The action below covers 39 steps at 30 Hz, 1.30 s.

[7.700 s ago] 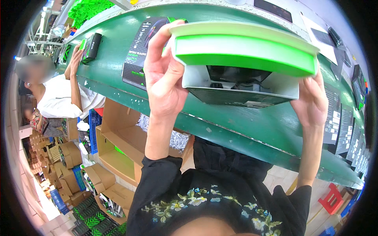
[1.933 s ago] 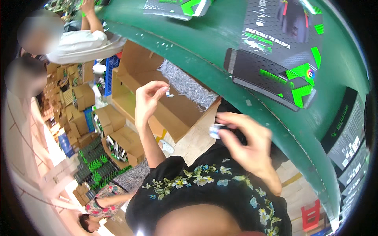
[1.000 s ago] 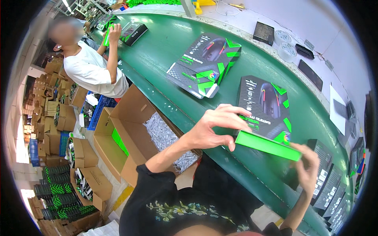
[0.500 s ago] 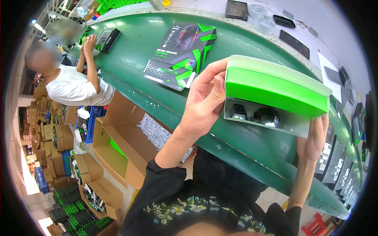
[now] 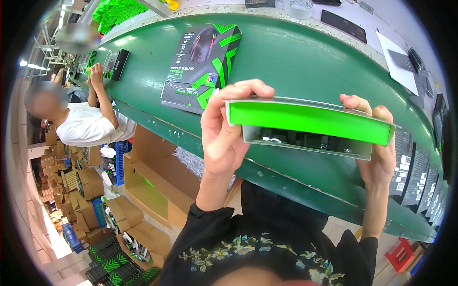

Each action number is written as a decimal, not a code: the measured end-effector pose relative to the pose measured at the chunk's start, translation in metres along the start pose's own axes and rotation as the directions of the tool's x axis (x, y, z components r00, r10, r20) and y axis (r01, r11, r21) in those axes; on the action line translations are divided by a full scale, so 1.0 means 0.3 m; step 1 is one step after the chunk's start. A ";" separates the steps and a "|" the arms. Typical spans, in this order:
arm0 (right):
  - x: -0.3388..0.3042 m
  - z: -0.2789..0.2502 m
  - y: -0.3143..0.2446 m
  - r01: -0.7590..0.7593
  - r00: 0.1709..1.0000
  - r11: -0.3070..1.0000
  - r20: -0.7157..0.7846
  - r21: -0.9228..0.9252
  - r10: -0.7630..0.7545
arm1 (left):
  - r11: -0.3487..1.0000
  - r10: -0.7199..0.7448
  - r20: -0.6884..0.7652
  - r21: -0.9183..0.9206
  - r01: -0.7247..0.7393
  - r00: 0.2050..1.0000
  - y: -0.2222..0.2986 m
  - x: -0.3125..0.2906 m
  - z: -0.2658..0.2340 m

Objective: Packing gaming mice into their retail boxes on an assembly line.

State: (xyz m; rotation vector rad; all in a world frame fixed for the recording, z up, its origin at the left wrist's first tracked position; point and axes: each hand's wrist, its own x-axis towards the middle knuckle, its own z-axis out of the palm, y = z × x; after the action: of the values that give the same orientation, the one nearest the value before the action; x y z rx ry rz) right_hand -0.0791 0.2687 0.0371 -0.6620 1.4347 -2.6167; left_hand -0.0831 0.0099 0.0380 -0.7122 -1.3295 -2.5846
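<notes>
Between my hands is a bright green packaging insert (image 5: 310, 120) with a clear plastic tray (image 5: 355, 151) against it, held level above the green bench. Dark glossy items (image 5: 317, 140) show inside the plastic; their kind is hard to make out at this angle. My left hand (image 5: 222, 131) grips the left end, fingers over the top edge and thumb toward the front. At the right end, my right hand (image 5: 379, 152) is closed round the corner, some fingertips showing above it. A black and green mouse box (image 5: 202, 69) lies on the bench beyond my left hand.
A co-worker in a white shirt (image 5: 93, 119) handles items at the bench's far left, by a dark box (image 5: 119, 64). Several dark printed boxes (image 5: 405, 167) line the right side. Below the bench's left edge stands an open carton (image 5: 162, 171) with shredded paper (image 5: 195, 164).
The insert and plastic tray have shifted left and tipped, so the dark contents show less. My hands moved with them. The view has turned slightly, and the mouse box appears further left.
</notes>
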 end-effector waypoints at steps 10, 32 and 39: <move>0.005 -0.039 0.015 0.058 0.988 0.998 0.146 0.015 -0.060 | 0.990 -0.110 0.225 0.110 0.087 0.968 0.009 0.015 -0.079; -0.024 0.053 -0.100 0.357 0.925 0.286 0.293 -0.889 -0.244 | 0.737 0.163 0.310 0.593 -0.324 0.937 0.031 -0.014 -0.038; -0.035 0.035 -0.066 0.429 0.864 0.152 0.356 -0.890 -0.356 | 0.689 0.290 0.212 0.630 -0.357 0.933 -0.007 -0.029 -0.024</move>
State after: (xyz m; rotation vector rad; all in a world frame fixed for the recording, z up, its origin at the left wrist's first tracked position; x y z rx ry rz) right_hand -0.0628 0.2742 0.0548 -1.3304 3.1937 -1.4711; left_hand -0.0787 0.0047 0.0288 -0.8316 -1.7993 -1.6331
